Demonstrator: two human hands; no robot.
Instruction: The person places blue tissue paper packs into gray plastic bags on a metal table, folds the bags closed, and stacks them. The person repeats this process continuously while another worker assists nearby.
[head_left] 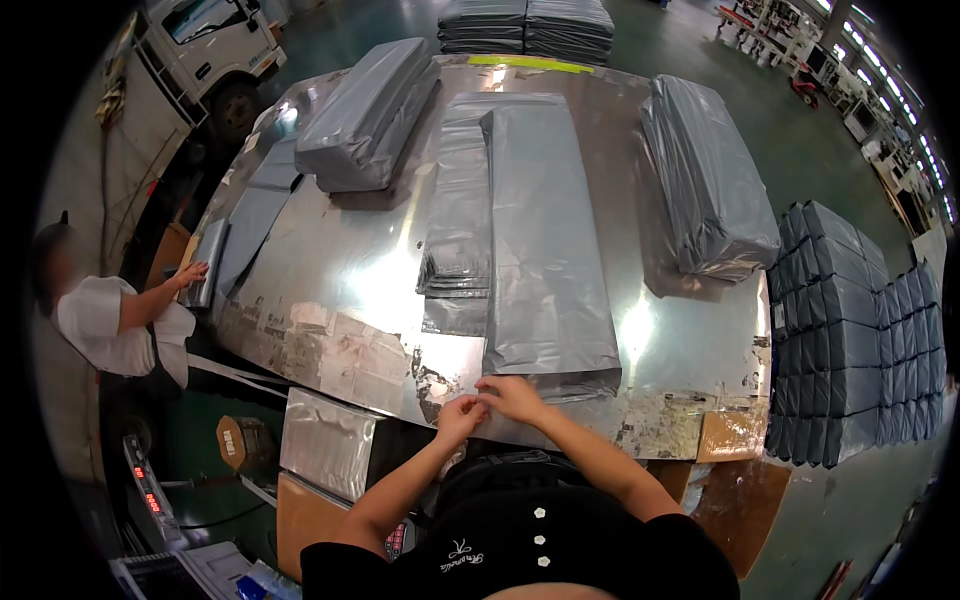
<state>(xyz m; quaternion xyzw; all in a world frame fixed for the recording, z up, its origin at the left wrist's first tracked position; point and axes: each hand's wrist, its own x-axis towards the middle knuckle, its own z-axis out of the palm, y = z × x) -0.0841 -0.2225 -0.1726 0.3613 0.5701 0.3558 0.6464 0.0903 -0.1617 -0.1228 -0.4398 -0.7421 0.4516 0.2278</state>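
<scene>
My left hand [460,418] and my right hand [513,399] meet at the near edge of the metal table, fingertips pinched together. Whatever sits between their fingers is too small to make out. Just beyond my right hand lies the near end of a long grey plastic bag [550,240], its lower edge folded and slightly puffed out. Partly under its left side is a stack of flat grey plastic bags [455,240], with the near ends stepped in layers.
Wrapped grey bundles stand at the table's far left [365,120] and right [708,180]. A co-worker [125,320] touches a grey stack [207,262] at the left edge. Tied grey bundles [835,340] are piled on the right. Cardboard boxes [735,500] sit below the near edge.
</scene>
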